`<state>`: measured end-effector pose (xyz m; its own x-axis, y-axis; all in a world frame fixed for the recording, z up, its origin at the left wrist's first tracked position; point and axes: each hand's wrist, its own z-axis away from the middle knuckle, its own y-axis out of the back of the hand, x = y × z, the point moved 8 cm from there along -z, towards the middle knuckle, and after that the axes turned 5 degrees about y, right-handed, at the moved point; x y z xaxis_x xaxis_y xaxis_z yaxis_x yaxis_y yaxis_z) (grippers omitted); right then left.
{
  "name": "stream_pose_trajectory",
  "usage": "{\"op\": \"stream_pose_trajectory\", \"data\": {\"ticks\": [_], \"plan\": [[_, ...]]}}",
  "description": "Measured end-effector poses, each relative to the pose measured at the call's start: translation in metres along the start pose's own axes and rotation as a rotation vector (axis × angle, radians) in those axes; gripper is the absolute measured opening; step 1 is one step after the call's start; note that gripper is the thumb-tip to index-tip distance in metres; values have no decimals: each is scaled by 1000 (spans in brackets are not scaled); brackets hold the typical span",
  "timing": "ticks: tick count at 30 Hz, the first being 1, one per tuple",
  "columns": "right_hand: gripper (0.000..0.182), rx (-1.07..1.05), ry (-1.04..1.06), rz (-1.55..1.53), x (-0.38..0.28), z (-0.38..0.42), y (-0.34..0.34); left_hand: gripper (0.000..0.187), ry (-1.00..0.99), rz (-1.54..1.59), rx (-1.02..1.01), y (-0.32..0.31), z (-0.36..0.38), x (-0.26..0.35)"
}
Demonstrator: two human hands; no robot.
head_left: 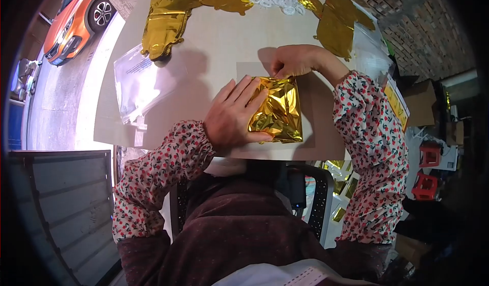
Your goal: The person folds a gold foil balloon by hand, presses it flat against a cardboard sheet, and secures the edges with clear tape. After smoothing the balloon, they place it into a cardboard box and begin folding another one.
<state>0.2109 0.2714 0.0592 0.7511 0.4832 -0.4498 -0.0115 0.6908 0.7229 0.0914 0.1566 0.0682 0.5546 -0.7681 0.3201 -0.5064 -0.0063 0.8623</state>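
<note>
A folded gold foil balloon point(279, 110), crinkled and roughly square, lies on the table near its front edge. My left hand point(237, 110) rests flat over its left side, fingers stretched out and spread. At the far edge of the foil, my right hand point(290, 62) is closed in a pinch, with its fingertips pointing down at the top corner. A dark rectangular sheet point(307, 141) shows beneath the foil. Both forearms wear flowered sleeve covers.
Flat gold foil balloons point(165, 29) lie along the table's far side, with a bundle of white string point(277, 2) among them. Clear plastic bags point(145, 79) are at the left. A chair point(323, 184) stands below the front edge; red stools point(429, 155) are on the right.
</note>
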Motion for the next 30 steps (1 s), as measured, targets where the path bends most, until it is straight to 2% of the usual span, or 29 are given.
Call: {"op": "stream_pose_trajectory", "data": {"ticks": [5, 8, 11, 14, 17, 23, 26, 29, 30], "plan": [[19, 35, -16, -21, -2, 5, 0, 92, 15, 10, -47, 0, 0, 0], [20, 127, -1, -42, 10, 6, 1, 93, 19, 5, -46, -1, 0, 0], [16, 205, -198, -489, 22, 22, -2, 93, 25, 1, -53, -2, 0, 0], [12, 238, -14, -538, 21, 32, -5, 93, 22, -5, -69, -1, -1, 1], [9, 208, 23, -523, 26, 39, -13, 94, 42, 8, -87, -2, -2, 1], [7, 373, -18, -750, 48, 45, -16, 92, 57, -17, -130, -5, -3, 0], [6, 400, -26, -760, 47, 48, -18, 93, 62, -22, -167, -5, -4, -1], [4, 475, -40, -594, 41, 53, -15, 95, 73, -31, -225, -6, -5, -1], [6, 585, -51, -393, 33, 59, -9, 95, 71, -29, -227, -6, -5, -1]]}}
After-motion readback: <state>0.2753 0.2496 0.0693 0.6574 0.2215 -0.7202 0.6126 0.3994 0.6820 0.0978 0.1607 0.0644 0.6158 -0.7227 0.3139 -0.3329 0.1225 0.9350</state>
